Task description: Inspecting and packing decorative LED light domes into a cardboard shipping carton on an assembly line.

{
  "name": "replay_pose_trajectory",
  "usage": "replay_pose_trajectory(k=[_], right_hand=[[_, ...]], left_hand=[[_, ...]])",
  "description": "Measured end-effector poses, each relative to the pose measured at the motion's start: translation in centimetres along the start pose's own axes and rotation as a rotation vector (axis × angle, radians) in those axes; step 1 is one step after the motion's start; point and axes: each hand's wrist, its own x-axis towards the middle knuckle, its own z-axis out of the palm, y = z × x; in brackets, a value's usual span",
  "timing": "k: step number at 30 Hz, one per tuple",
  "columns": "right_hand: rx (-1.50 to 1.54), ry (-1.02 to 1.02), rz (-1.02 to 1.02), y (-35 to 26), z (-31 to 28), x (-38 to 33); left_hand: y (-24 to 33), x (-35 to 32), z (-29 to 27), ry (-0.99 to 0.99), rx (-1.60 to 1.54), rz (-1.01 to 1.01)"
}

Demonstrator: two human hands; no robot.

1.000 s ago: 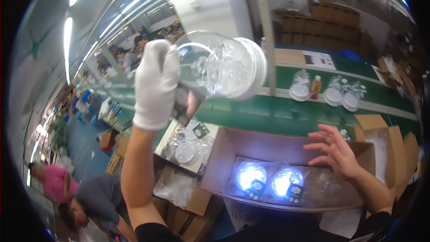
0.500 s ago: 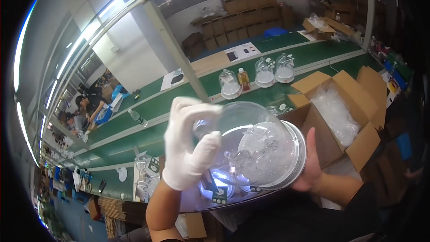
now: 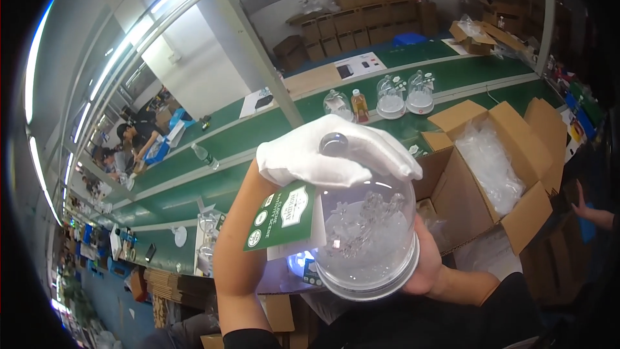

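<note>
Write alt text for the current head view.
A white-gloved left hand grasps the top of a clear dome while the bare right hand holds its base. A green tag shows beside it; an open cardboard box sits to the right.

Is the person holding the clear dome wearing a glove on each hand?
No, a white glove covers the left hand, but the right hand at the side of the clear dome is bare.

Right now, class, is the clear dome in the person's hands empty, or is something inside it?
Not empty: small clear figures show through the clear dome above its round base.
</note>
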Motion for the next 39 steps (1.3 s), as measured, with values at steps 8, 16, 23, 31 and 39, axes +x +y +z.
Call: replay_pose_trajectory(k=[8, 16, 23, 31, 39], right_hand=[[-0.116, -0.002, -0.025, -0.6, 1.6, -0.5], [-0.887, -0.045, -0.449, 2.2, -1.1, -0.4], [-1.107, 0.128, -0.487, 0.9, -1.3, 2.1], [-1.021, 0.11, -0.497, -1.3, 0.4, 2.0], [-0.842, 0.097, -0.379, -1.2, -1.3, 0.7]], left_hand=[[-3.2, -4.0, -0.1, 0.296, -0.233, 0.139], [-0.6, -5.4, 3.2, 1.15, -0.086, 0.033], [-2.3, -5.1, 4.6, 1.228, -0.03, 0.134], [1.4, -3.1, 6.1, 1.207, 0.077, 0.062], [-0.2, -4.4, 4.5, 1.201, 0.034, 0.06]])
